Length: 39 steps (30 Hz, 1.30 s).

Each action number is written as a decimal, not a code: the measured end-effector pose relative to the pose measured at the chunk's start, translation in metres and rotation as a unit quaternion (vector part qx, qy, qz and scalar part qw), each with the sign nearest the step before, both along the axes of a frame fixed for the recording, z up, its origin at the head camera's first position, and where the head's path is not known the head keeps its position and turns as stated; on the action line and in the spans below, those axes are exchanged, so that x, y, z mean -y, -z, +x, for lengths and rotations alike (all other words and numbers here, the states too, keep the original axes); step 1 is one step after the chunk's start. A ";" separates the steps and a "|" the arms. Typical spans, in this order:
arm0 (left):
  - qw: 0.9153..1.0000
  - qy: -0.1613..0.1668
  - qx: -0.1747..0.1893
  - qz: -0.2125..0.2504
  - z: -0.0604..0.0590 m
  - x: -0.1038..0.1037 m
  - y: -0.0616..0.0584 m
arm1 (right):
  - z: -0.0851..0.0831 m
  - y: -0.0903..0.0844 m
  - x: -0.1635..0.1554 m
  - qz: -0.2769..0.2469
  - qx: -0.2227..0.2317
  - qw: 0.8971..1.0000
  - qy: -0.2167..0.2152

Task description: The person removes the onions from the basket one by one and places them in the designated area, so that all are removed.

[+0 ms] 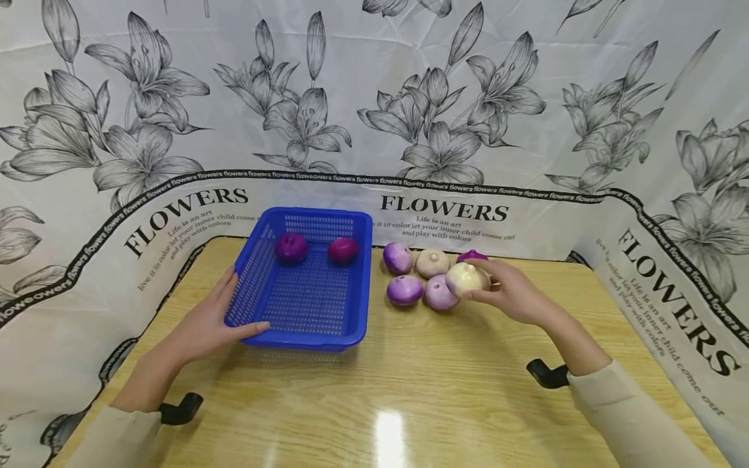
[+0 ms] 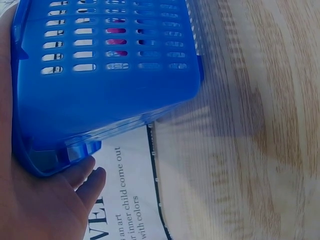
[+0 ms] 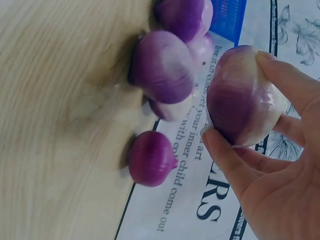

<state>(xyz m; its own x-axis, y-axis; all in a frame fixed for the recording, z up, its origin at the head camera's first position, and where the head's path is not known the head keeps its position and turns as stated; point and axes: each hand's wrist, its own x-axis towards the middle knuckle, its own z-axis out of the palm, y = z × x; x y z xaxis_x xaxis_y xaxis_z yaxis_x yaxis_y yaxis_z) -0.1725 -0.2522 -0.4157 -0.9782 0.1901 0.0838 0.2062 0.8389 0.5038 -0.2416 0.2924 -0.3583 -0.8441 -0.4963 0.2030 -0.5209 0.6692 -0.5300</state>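
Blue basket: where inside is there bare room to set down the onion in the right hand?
The basket holds two purple onions against its far wall; the near mesh floor is bare, by the left hand on the near-left rim. Right of it, loose onions crowd beside the right hand and its pale onion.

Head view high over table (image 1: 409, 403), wrist views close, sharing basket (image 1: 304, 325)

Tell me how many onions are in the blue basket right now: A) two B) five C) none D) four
A: two dark purple onions lie at the far end of the basket; the other onions sit on the table beside it, and the right hand holds one.
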 end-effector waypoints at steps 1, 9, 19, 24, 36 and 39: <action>1.000 0.000 -0.002 0.001 0.000 0.000 0.000 | 0.000 0.001 -0.003 0.001 0.000 1.000 0.003; 1.000 0.004 -0.005 0.002 0.000 0.002 0.000 | -0.006 0.013 -0.023 0.015 0.006 1.000 0.025; 1.000 0.001 -0.003 -0.002 0.001 0.002 -0.003 | -0.015 0.033 -0.039 0.022 0.015 0.998 0.050; 1.000 0.003 -0.004 0.000 0.001 0.002 -0.001 | -0.019 0.046 -0.044 0.032 0.020 0.998 0.057; 1.000 0.004 -0.002 0.001 0.002 0.002 -0.001 | -0.032 0.065 -0.052 0.056 0.037 0.995 0.074; 1.000 0.003 -0.002 0.002 0.002 0.003 0.000 | -0.033 0.067 -0.051 0.054 0.043 0.995 0.074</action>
